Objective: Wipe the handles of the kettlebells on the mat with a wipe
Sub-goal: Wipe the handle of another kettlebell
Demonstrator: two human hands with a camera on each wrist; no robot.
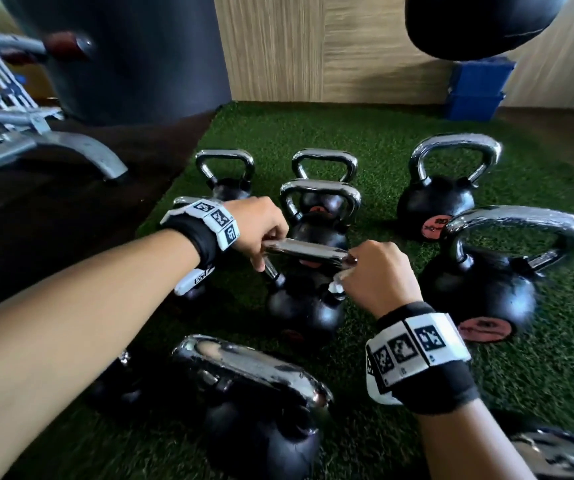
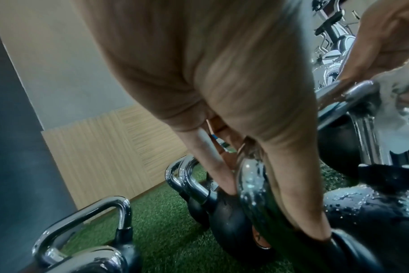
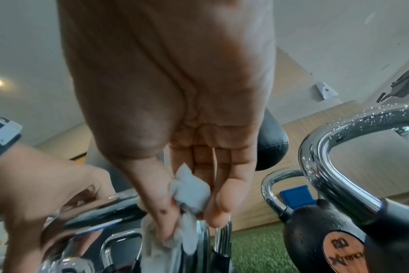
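Chrome handle (image 1: 308, 252) runs left-right, left hand (image 1: 261, 223) gripping one end, right hand (image 1: 379, 275) pinching wipe (image 1: 337, 285) there.

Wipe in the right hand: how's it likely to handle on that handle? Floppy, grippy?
Likely limp: the wipe bunches between the right hand's fingers and its loose end hangs down. Probably light, since a pinch holds it. It may slide easily, as droplets bead on the chrome handle that the left hand grips.

I'm seeing both bare forearms wearing black wrist wraps (image 1: 431, 389) carrying white bands (image 1: 417, 344) of black-and-white square markers.
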